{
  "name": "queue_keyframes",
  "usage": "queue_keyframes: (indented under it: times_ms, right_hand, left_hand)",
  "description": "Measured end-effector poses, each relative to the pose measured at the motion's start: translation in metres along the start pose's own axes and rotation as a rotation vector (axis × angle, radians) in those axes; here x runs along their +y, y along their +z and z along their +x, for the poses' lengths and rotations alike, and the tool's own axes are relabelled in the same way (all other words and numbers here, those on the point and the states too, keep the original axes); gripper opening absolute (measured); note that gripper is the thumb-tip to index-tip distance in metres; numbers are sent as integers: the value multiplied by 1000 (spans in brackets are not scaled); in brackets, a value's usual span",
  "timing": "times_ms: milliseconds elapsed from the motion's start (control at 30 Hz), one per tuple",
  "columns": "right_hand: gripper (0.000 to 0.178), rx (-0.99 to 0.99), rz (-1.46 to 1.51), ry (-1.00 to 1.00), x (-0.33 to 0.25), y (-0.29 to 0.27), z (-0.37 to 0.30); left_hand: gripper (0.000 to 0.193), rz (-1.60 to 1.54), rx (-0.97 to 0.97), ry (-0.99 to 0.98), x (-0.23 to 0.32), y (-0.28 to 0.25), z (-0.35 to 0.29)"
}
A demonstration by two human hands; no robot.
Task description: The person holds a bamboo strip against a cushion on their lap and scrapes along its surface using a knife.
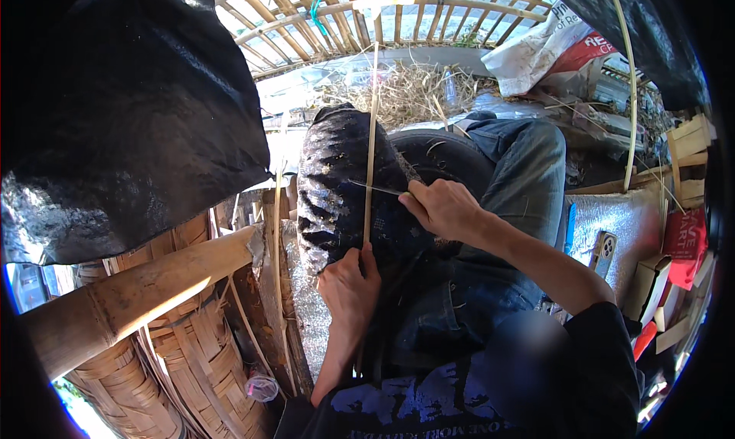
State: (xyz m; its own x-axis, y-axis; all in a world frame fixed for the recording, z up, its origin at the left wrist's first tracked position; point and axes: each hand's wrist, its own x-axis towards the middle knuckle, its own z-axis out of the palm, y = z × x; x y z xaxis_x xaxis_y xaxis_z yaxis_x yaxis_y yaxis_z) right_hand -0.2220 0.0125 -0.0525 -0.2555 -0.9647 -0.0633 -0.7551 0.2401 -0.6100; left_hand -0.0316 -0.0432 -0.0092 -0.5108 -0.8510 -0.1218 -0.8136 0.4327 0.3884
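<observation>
L grip (348,286) on strip (371,152); clr cup (262,388) nr wvn basket (203,347).

A person wears a dark short-sleeved T-shirt (605,389); its plain right sleeve (605,333) ends near the elbow. Across the chest spreads a jagged blue-purple print (417,393), with a line of lettering near it. The left hand (348,282) and right hand (448,209) are bare, as are the forearms (528,254). Blue denim jeans (532,167) look faded around the right knee.
</observation>
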Motion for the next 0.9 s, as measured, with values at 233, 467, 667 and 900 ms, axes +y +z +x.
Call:
queue_keyframes:
  times_ms: [233,467,667,900]
  right_hand:
    - [41,-68,-94,87,7,24,9]
    - [42,-50,7,121,41,37,43]
    - [40,174,161,296,75,19,87]
    - [44,-24,541,342,60,-17,84]
  left_hand:
    - [34,-10,23,45,4,5,-11]
    - [32,-176,-25,-38,-10,-7,-44]
    - [34,-374,-238,-255,-25,-23,-60]
    - [34,-410,-143,-253,-17,-8,-34]
